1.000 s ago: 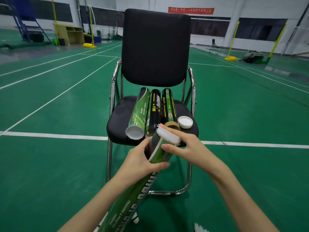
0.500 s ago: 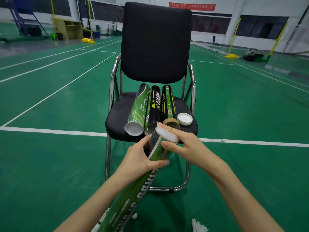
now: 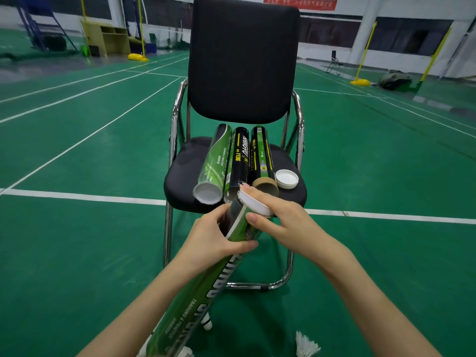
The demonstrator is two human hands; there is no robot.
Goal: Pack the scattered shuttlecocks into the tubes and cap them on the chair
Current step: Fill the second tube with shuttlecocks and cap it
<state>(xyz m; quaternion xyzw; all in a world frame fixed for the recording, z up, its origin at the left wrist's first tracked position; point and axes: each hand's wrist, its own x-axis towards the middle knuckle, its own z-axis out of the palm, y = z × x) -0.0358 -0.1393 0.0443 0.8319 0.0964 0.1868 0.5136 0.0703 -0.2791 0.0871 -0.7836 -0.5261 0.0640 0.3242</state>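
Green tube point(image 3: 206, 292) held slanted just in front of the chair point(image 3: 242, 60), left hand point(image 3: 216, 240) wrapped round its top, right hand point(image 3: 280, 222) pinching a white cap point(image 3: 255, 203) onto the mouth, not clearly seated. On the seat: three tubes, one capped point(image 3: 208, 195), one plainly open point(image 3: 265, 188), a loose cap point(image 3: 286, 178) beside. Shuttlecocks point(image 3: 306, 343) on the floor. Roughly midway, I'd say.

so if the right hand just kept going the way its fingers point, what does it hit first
The right hand points up-left over the white cap that it presses on the held tube. Going on, it would likely meet the black tube on the chair first, though depth is unclear.
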